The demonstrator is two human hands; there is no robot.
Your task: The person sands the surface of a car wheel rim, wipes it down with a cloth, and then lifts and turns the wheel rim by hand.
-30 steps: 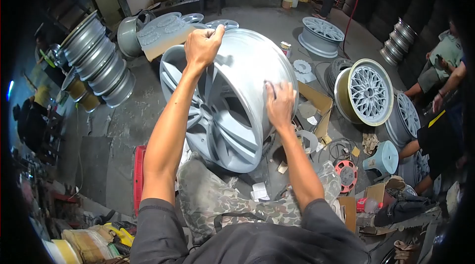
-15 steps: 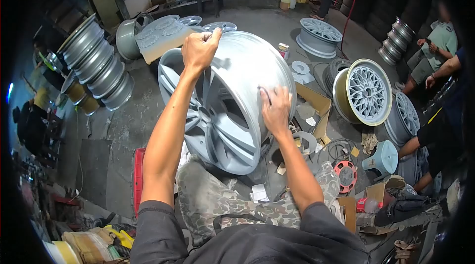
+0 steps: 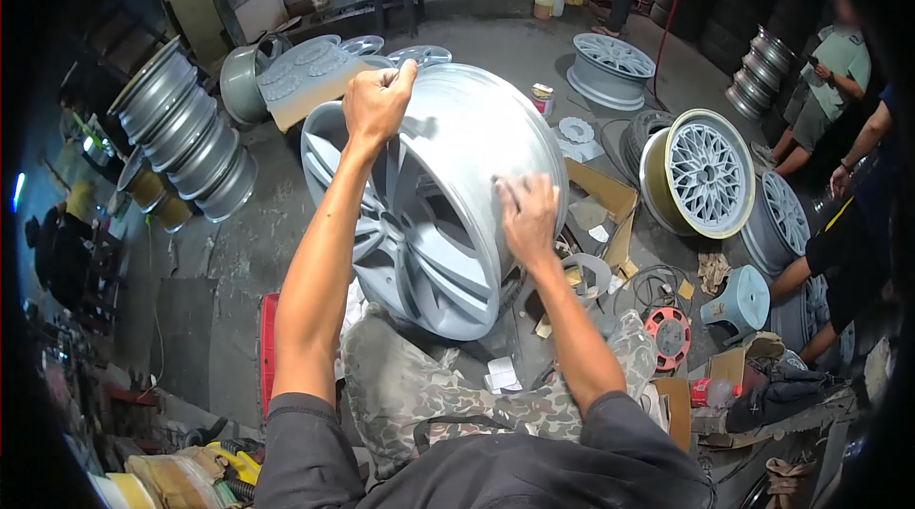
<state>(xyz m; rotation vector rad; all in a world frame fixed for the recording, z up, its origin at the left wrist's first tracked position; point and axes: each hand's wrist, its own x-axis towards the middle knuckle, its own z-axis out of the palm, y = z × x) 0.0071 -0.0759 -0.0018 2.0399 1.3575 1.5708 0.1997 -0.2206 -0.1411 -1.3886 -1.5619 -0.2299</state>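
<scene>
A large grey wheel rim (image 3: 429, 266) stands tilted in front of me, its spoked face turned to the left. My left hand (image 3: 376, 107) is closed on the rim's upper front edge, thumb pointing up. On the outer barrel, at the right side, my right hand (image 3: 527, 213) presses with bent fingers. A small dark piece shows at its fingertips, slightly blurred, and I cannot make out what it is. Below the rim are my knees in camouflage trousers (image 3: 457, 404).
Stacked rims (image 3: 191, 137) stand at the left. A mesh-spoked rim (image 3: 707, 173), a blue stool (image 3: 736, 299), a cardboard box (image 3: 610, 209) and a red reel (image 3: 666, 335) lie to the right. People are at the right edge, one person (image 3: 839, 80) holding a dark object.
My right hand has slid a little down and toward the left along the barrel. My left hand keeps its hold on the edge. The view has shifted slightly.
</scene>
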